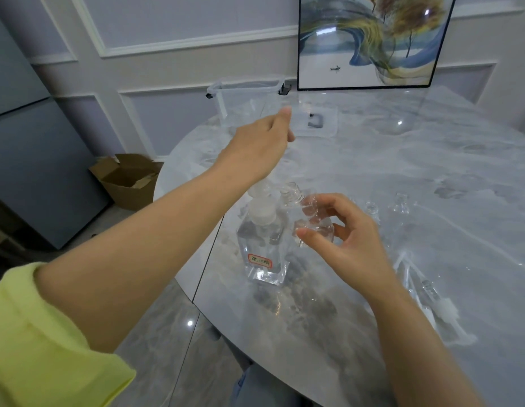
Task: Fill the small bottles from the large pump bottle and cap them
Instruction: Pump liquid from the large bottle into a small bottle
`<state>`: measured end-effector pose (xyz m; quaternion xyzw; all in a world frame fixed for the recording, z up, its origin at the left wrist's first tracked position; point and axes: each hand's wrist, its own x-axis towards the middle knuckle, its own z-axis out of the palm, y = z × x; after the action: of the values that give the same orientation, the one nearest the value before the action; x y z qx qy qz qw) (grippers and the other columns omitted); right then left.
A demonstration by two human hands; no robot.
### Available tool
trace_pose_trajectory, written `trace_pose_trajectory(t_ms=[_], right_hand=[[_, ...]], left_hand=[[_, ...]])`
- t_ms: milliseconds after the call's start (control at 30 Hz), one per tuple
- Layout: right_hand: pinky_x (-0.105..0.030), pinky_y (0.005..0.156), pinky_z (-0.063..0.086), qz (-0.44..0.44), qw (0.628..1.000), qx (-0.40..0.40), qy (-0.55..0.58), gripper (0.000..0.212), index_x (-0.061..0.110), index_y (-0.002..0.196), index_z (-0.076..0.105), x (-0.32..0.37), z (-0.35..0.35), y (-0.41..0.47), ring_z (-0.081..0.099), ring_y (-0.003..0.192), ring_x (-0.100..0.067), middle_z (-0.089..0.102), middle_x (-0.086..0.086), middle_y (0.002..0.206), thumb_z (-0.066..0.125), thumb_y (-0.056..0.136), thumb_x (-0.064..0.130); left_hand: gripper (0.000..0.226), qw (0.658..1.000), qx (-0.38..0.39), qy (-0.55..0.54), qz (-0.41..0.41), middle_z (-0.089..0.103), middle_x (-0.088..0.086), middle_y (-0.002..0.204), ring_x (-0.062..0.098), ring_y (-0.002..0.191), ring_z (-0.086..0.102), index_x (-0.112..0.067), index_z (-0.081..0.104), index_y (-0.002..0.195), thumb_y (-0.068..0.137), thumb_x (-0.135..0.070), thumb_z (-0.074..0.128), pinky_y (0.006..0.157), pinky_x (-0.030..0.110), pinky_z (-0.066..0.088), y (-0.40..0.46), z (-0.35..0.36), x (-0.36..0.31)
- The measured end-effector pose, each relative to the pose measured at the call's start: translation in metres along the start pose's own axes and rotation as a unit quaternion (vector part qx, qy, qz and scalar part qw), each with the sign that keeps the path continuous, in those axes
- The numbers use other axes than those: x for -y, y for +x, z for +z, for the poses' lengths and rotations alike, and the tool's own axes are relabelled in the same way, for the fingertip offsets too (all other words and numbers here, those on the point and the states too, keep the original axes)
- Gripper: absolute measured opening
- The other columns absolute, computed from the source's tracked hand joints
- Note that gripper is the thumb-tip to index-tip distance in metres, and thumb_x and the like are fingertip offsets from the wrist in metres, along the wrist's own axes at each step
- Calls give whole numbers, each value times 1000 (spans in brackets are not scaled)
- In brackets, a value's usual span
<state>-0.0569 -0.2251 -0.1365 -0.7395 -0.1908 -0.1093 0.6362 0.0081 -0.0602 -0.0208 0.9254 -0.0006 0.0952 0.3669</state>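
The large clear pump bottle, with a white pump head and a red-edged label, stands near the table's left edge. My left hand is raised above the pump head, fingers stretched forward and holding nothing; its wrist hides the top of the pump. My right hand grips a small clear bottle, tilted left, its uncapped threaded neck close beside the pump nozzle. Two more small uncapped bottles stand just beyond it on the marble table.
Loose white-tipped caps with dip tubes lie at the right front. A clear storage bin and its lid sit at the back, beside a framed painting. A cardboard box is on the floor at the left.
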Motion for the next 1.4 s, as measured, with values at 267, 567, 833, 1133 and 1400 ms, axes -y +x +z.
trace_pose_trajectory(t_ms=[267, 567, 833, 1133, 1400], right_hand=[[-23, 86, 55, -21, 999, 7, -34, 36, 33, 109, 67, 0, 0, 1, 65, 103, -9, 69, 14, 104, 85, 82, 15], [-30, 87, 56, -8, 1000, 3, -28, 35, 33, 109, 68, -2, 0, 0, 66, 103, -10, 68, 16, 103, 85, 82, 16], [-27, 86, 56, -21, 1000, -1, -22, 36, 37, 107, 66, -2, 1, 0, 65, 104, -10, 67, 16, 104, 84, 81, 19], [-22, 84, 56, -31, 999, -8, -29, 38, 33, 110, 68, -4, 1, 1, 64, 102, -9, 65, 20, 102, 86, 81, 15], [-19, 84, 54, -44, 999, -3, -21, 42, 35, 109, 67, -2, 2, 1, 65, 104, -8, 67, 19, 105, 85, 81, 11]], left_hand=[[60, 989, 110, 54, -79, 66, -2, 121, 22, 115, 58, -19, 65, 123, 108, -54, 18, 92, 35, 37, 2, 12, 10], [64, 978, 163, 93, -86, 58, 4, 140, 27, 132, 50, -20, 60, 135, 107, -58, 16, 102, 37, 34, 1, 12, 3], [65, 977, 173, 93, -79, 56, 3, 143, 25, 132, 49, -25, 65, 128, 105, -62, 17, 104, 41, 33, 4, 11, 6], [63, 974, 198, 94, -60, 66, -3, 124, 21, 120, 57, -26, 66, 123, 103, -65, 21, 95, 37, 35, 9, 12, 7], [64, 972, 208, 81, -68, 67, -3, 123, 21, 120, 56, -27, 66, 123, 102, -67, 21, 95, 38, 34, 9, 13, 7]])
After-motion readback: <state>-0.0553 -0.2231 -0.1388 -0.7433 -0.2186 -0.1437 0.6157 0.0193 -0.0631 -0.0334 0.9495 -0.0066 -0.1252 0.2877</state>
